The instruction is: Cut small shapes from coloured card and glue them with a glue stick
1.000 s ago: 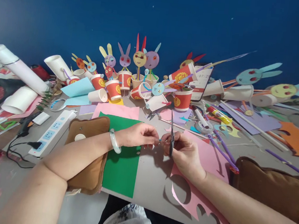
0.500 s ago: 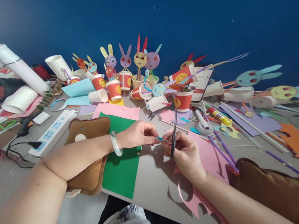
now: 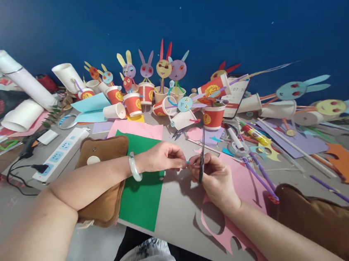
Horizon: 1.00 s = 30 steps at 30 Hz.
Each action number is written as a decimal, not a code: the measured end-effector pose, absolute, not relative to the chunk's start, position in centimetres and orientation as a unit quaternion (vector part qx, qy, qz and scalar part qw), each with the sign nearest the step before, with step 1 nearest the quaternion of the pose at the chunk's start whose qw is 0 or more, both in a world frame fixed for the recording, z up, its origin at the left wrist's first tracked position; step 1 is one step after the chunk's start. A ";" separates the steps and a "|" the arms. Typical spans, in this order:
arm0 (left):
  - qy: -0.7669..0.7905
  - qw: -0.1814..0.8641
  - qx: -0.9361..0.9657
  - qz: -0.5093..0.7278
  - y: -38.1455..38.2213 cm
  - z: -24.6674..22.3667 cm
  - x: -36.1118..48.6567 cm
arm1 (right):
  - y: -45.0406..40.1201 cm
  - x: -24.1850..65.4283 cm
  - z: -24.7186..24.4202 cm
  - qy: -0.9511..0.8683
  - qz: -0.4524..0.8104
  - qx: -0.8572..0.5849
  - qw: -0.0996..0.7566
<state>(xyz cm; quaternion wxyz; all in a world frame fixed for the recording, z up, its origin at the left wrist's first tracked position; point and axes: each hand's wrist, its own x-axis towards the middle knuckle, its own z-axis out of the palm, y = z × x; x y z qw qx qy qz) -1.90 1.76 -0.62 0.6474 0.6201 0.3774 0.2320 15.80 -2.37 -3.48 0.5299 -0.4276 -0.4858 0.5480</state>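
Left hand palm down, forearm in from lower left, fingers pinched shut on a small blue piece. Right hand opposite, fingers curled closed around scissors, blades pointing away; its fingertips near the blue piece, contact unclear. Piece sits between both hands, above grey counter. Green sheet under left wrist, cut pink sheet by right. Blue wall behind.
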 end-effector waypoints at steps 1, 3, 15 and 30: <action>0.380 0.643 0.622 0.235 1.8 -0.6 -1.9 | -2.4 15.8 -3.5 -0.484 0.550 -0.428 0.530; 0.386 0.627 0.629 0.250 1.8 -0.7 -1.9 | -2.4 15.8 -3.5 -0.482 0.551 -0.429 0.529; 0.397 0.632 0.608 0.270 1.9 -0.9 -1.9 | -1.8 15.8 -3.9 -0.425 0.582 -0.442 0.534; 0.390 0.607 0.663 0.200 1.9 -0.5 -2.3 | -1.9 15.9 -4.2 -0.434 0.599 -0.434 0.514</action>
